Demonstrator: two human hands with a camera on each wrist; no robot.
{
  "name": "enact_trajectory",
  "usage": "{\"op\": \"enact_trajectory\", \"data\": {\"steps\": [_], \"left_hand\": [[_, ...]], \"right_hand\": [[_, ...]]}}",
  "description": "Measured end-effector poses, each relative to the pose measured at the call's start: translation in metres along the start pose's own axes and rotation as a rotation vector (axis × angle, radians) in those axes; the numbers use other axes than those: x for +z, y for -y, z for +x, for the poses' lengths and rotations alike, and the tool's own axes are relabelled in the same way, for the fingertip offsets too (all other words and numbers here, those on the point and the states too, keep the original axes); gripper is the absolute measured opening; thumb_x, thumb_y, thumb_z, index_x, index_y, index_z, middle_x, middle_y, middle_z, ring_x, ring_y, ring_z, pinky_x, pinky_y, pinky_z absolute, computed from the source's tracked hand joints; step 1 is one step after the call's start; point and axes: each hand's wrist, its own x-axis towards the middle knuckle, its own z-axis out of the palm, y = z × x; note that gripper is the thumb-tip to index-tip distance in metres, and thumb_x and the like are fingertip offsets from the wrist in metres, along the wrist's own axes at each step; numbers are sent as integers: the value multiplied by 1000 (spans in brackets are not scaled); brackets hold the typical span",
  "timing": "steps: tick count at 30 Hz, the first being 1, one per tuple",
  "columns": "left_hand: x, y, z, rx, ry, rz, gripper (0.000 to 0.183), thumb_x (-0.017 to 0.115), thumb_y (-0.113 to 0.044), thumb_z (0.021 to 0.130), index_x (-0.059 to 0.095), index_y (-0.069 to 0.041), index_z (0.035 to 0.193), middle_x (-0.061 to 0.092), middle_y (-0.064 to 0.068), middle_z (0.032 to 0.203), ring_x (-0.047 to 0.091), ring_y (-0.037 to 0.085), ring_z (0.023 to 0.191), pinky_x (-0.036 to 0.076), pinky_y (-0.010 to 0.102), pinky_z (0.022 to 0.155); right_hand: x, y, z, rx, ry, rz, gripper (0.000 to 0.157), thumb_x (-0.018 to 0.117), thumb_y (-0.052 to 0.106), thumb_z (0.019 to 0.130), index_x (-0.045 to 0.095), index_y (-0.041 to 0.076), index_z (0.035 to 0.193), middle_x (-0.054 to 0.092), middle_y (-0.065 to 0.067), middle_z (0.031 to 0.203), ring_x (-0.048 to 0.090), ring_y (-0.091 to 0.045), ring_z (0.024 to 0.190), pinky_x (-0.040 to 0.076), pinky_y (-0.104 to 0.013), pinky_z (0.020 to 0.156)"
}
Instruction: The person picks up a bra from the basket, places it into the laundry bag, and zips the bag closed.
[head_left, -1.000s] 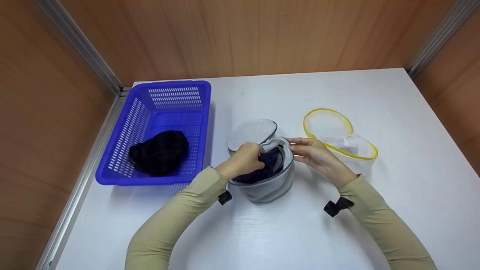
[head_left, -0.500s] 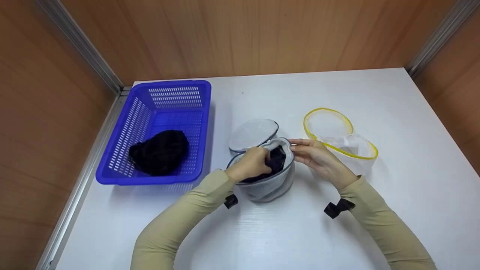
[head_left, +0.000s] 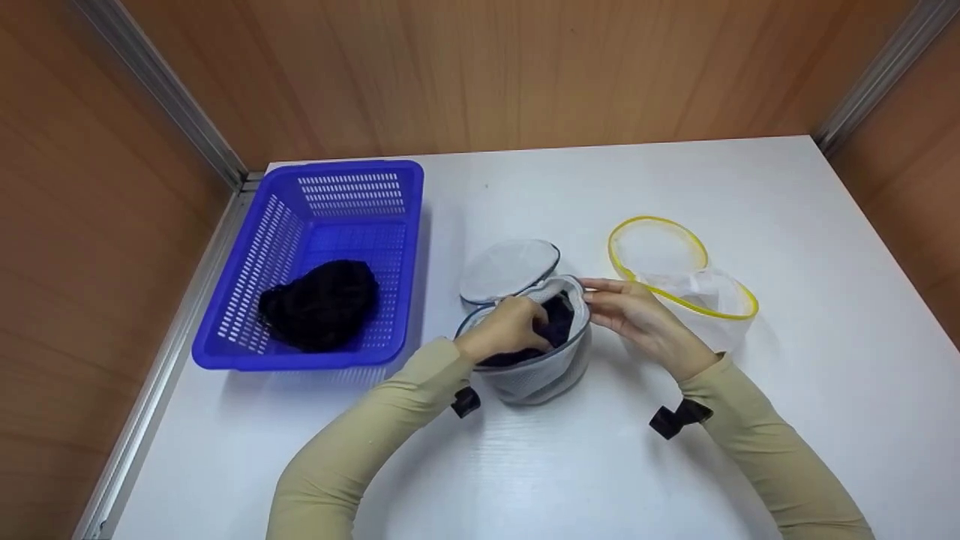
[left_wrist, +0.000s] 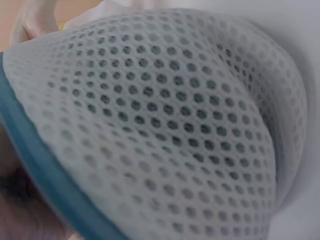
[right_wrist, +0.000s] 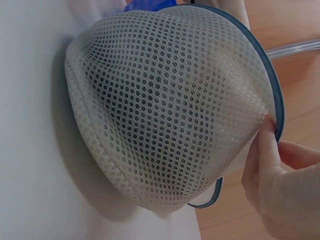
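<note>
A pale grey mesh laundry bag (head_left: 536, 381) stands on the table, its round zip lid (head_left: 510, 270) folded back behind it. Inside it lies a dark navy garment (head_left: 556, 319), whose exact kind is hidden. My left hand (head_left: 510, 330) reaches down through the opening, thumb and fingers bent on the dark cloth, the tips partly hidden. On the bag's right side, my right hand (head_left: 630, 311) pinches the rim between thumb and fingers. In the right wrist view, the right fingers (right_wrist: 267, 150) grip the mesh just under the dark zip edge. Mesh fills most of the left wrist view.
A blue plastic basket (head_left: 411, 262) to the left contains a bundle of black cloth (head_left: 319, 306). Behind my right hand lies a white mesh bag with yellow trim (head_left: 739, 307), its lid open. Wood-grain panels (head_left: 525, 75) border the white table (head_left: 570, 480).
My left hand has moved slightly right and deeper into the mesh laundry bag, over the navy garment. The right hand keeps its hold on the rim; basket and yellow-trimmed bag stay put.
</note>
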Motion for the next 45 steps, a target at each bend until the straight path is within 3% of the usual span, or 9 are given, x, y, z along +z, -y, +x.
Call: {"op": "enact_trajectory", "data": {"steps": [4, 9, 13, 16, 20, 25, 34, 39, 45], "left_hand": [[-6, 0, -1, 11, 76, -32, 25, 73, -17, 71, 68, 2, 87, 67, 9, 85, 59, 18, 80, 46, 27, 76], [-18, 0, -5, 24, 218, -70, 29, 65, -21, 79, 66, -2, 100, 65, 7, 99, 58, 17, 97, 43, 23, 85], [-28, 0, -11, 7, 274, -135, 28, 59, -20, 84, 64, -4, 106, 66, 6, 98, 61, 15, 87, 46, 19, 78], [-34, 1, -17, -25, 257, -249, 26, 56, -15, 86, 63, -1, 107, 66, 11, 93, 63, 22, 78, 50, 22, 69], [-39, 5, -27, -41, 154, -376, 25, 51, -6, 88, 59, 5, 109, 65, 18, 92, 62, 29, 78, 52, 28, 66], [-39, 9, -37, -70, -100, -449, 22, 50, -2, 86, 61, 7, 103, 65, 19, 87, 62, 32, 79, 51, 26, 68], [-26, 15, -51, -134, -526, -420, 17, 55, -2, 84, 63, 2, 98, 65, 13, 93, 61, 23, 83, 49, 29, 74], [-14, 23, -55, -178, -626, -420, 20, 54, 1, 82, 61, 4, 101, 62, 16, 99, 57, 26, 91, 48, 34, 78], [-2, 33, -61, -251, -675, -453, 26, 52, 3, 81, 58, 5, 106, 56, 19, 107, 49, 33, 101, 43, 43, 84]], "right_hand": [[-1, 0, 1, -5, 4, 4, 20, 47, -8, 86, 58, 4, 97, 63, -6, 96, 60, -15, 87, 48, -27, 82], [-2, -1, 2, -14, 22, 3, 25, 44, -9, 87, 63, 7, 92, 64, -6, 92, 61, -14, 85, 49, -25, 78], [-2, -1, 3, -22, 36, 1, 30, 43, -10, 87, 66, 9, 88, 65, -6, 89, 61, -14, 82, 50, -24, 75], [-3, -1, 3, -20, 40, 3, 30, 42, -10, 87, 66, 9, 88, 65, -6, 88, 61, -14, 81, 50, -23, 74], [-5, -1, 2, -15, 36, 18, 31, 42, -11, 87, 66, 8, 88, 64, -5, 88, 61, -14, 80, 50, -23, 72], [-6, -2, 2, -19, 29, 33, 32, 42, -12, 86, 67, 8, 87, 65, -5, 88, 61, -14, 80, 51, -24, 72], [-9, -3, 1, -19, 32, 43, 30, 43, -12, 86, 66, 7, 88, 65, -7, 84, 61, -14, 79, 51, -24, 72], [-10, -2, -2, -20, 21, 32, 30, 43, -12, 86, 66, 7, 88, 65, -7, 86, 61, -14, 80, 51, -24, 72], [-10, -4, -4, -29, 44, 36, 31, 41, -12, 86, 65, 7, 89, 65, -7, 90, 61, -15, 83, 50, -25, 73]]}}
